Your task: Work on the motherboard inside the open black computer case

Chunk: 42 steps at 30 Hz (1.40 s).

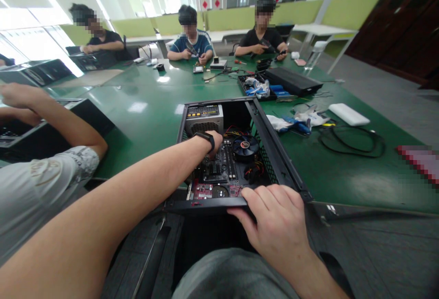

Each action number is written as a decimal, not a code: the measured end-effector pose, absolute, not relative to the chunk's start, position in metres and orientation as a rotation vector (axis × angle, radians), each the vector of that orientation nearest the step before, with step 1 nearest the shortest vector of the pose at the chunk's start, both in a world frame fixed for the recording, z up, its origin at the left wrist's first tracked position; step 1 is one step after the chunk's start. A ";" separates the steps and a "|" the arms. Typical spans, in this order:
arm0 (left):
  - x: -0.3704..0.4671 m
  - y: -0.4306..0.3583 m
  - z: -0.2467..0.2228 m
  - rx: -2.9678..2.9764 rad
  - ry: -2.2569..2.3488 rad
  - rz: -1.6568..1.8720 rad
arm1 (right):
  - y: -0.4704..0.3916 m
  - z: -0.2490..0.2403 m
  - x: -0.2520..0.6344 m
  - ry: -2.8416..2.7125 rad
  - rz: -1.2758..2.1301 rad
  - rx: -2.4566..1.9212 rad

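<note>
An open black computer case lies on its side at the table's near edge, its front end toward me. My left hand reaches inside it, beside the power supply and over the motherboard; its fingers are largely hidden behind the wrist and dark band. My right hand is wrapped over the near rim of the case, fingers on top and thumb below. A round cooling fan sits right of my left hand. Near the rim lies a red circuit board with a dark round fan.
On the green table to the right lie work gloves, a white box-like object and a black cable. A co-worker's arm leans over another case at left. Several people sit across the table.
</note>
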<state>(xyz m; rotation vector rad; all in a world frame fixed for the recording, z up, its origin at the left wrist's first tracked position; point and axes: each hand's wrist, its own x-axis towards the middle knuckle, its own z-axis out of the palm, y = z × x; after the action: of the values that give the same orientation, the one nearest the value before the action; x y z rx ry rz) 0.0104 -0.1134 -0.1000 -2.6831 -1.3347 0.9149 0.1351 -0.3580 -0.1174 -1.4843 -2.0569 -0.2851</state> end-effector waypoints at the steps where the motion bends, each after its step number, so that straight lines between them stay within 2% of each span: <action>1: 0.011 -0.114 -0.100 -2.677 -1.330 0.927 | -0.358 -0.118 0.135 -2.057 -0.283 -1.487; 22: 0.013 -0.128 -0.088 -2.675 -1.329 0.957 | -0.357 -0.120 0.136 -2.061 -0.314 -1.474; 37: 0.006 -0.116 -0.096 -2.735 -1.235 0.795 | -0.360 -0.120 0.135 -2.064 -0.299 -1.487; 42: 0.002 -0.114 -0.083 -2.811 -1.190 0.500 | -0.353 -0.118 0.136 -2.047 -0.300 -1.490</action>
<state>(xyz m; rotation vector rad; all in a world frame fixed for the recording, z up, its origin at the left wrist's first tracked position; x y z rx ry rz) 0.0025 -0.1141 -0.0832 -2.8111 -1.1898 0.4998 0.1355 -0.3532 -0.1179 -1.4896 -2.0469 -0.3001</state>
